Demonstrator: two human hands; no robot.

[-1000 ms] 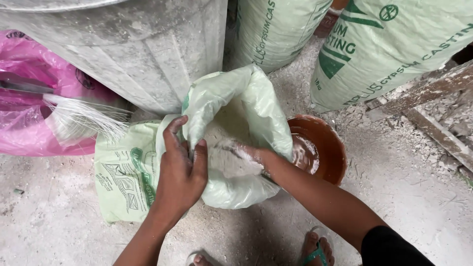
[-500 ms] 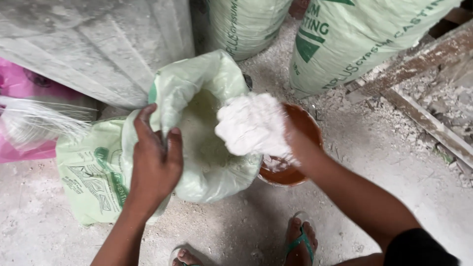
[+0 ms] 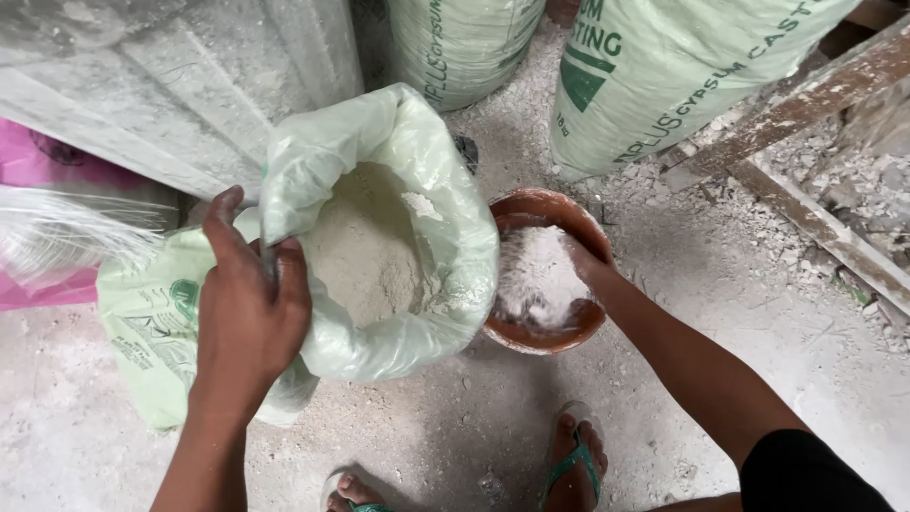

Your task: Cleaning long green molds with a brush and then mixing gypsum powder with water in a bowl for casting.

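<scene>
I have one view only, from my head camera: it looks steeply down and slightly forward, close over the open sack [image 3: 379,246] and brown bowl [image 3: 540,275], my feet at the bottom edge.

Dusty floor [image 3: 493,427] bears sacks [image 3: 664,76], bowl [image 3: 531,204], open bag [image 3: 379,351].

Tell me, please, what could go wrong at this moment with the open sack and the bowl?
The left hand alone grips the rim of the open sack; if it lets go, the rim might fold or powder spill. The right hand drops powder into the brown bowl, which sits tight against the sack, so some could land on the floor.
</scene>
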